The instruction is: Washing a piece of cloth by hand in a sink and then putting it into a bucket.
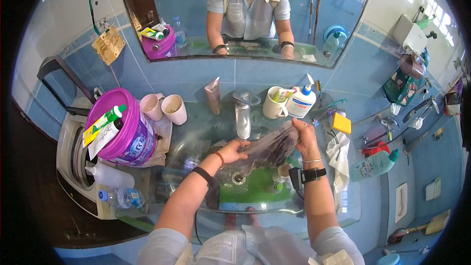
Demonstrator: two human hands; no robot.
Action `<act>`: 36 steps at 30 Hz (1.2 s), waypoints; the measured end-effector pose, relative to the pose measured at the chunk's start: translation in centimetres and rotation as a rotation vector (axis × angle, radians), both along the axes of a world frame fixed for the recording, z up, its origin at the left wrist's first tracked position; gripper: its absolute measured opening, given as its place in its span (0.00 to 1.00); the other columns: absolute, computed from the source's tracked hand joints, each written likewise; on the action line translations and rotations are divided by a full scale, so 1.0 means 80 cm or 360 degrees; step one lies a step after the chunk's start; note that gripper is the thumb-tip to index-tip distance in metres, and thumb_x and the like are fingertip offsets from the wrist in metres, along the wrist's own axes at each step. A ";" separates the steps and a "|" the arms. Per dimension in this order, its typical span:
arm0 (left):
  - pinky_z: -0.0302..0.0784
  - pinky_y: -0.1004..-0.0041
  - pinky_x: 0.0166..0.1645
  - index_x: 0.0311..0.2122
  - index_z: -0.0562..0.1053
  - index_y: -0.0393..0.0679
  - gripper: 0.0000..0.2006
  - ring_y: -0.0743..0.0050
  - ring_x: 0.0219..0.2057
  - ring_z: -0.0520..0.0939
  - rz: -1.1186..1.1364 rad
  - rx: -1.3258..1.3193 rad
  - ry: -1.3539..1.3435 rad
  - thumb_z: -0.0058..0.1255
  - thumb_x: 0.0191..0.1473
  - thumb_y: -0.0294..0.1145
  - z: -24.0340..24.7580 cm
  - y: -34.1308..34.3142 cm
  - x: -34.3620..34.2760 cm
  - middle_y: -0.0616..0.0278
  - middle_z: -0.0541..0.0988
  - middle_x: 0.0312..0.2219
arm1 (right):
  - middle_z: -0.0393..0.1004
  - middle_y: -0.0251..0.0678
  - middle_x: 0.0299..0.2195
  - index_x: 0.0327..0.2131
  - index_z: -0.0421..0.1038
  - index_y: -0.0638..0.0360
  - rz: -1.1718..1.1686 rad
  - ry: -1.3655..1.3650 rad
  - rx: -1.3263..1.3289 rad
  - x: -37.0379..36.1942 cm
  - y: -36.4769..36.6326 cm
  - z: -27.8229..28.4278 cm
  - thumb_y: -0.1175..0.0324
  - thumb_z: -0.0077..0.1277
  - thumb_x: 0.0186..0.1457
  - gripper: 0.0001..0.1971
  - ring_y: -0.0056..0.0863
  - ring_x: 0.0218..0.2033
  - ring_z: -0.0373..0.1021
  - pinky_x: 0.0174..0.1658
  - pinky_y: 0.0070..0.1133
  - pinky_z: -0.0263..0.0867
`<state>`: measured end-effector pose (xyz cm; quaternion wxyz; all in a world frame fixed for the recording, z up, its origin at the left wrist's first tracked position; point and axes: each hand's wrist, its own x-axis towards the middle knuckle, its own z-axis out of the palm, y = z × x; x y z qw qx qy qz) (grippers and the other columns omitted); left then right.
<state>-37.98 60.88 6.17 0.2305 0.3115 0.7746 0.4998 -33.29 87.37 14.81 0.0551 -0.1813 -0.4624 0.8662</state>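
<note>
The room is a washroom with walls of pale blue tile (196,74), and a wide mirror (169,0) hangs above a glass worktop (196,108), in which a clear basin is set. On the left side of this worktop stands a purple bucket (139,140), with two tubes (104,125) lying on its top; in front of it are a white squeeze bottle (112,176) and a clear bottle (121,197) with blue cap, both lying on their sides. Two pinkish mugs (175,114) stand beside the bucket. Along the back there are a brownish tube (213,97), a metal faucet (243,122), a white mug (272,109) with a tube in it, and a white pump bottle (300,103). Farther right lie a yellow sponge (341,123) and a white cloth (338,159), which hangs toward the front. The grey, thin fabric (267,145) (it looks wet, and is partly see-through) is held above the basin, just in front of the faucet and near the drain (239,179). The left hand (229,150) has its fingers closed on the left end of the fabric; the right hand (306,137), a little higher, grips the upper right end between thumb and fingers. Between the two hands the fabric is stretched at a slant, and its darker, bunched part hangs under the right fingers.
</note>
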 end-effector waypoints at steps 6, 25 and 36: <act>0.67 0.78 0.41 0.44 0.70 0.37 0.16 0.82 0.34 0.72 0.0258 0.0031 -0.0665 0.50 0.51 0.32 -0.009 -0.004 -0.017 0.65 0.74 0.34 | 0.73 0.37 0.25 0.28 0.70 0.68 -0.0092 0.0114 0.0125 -0.004 0.001 0.023 0.70 0.52 0.49 0.09 0.24 0.23 0.70 0.28 0.20 0.67; 0.69 0.72 0.35 0.41 0.70 0.36 0.13 0.76 0.34 0.74 0.0651 0.0596 -0.1251 0.48 0.50 0.30 0.014 -0.002 0.007 0.64 0.75 0.33 | 0.72 0.40 0.27 0.29 0.68 0.68 0.0220 -0.0205 -0.0274 -0.017 -0.048 -0.059 0.71 0.46 0.53 0.08 0.30 0.27 0.70 0.31 0.27 0.69; 0.72 0.72 0.39 0.39 0.69 0.36 0.15 0.71 0.34 0.76 0.0878 0.1106 -0.1324 0.55 0.45 0.29 0.048 -0.035 0.010 0.59 0.75 0.34 | 0.72 0.41 0.27 0.31 0.67 0.71 0.0373 -0.0324 -0.0185 -0.009 -0.085 -0.047 0.70 0.44 0.55 0.10 0.31 0.26 0.71 0.30 0.27 0.69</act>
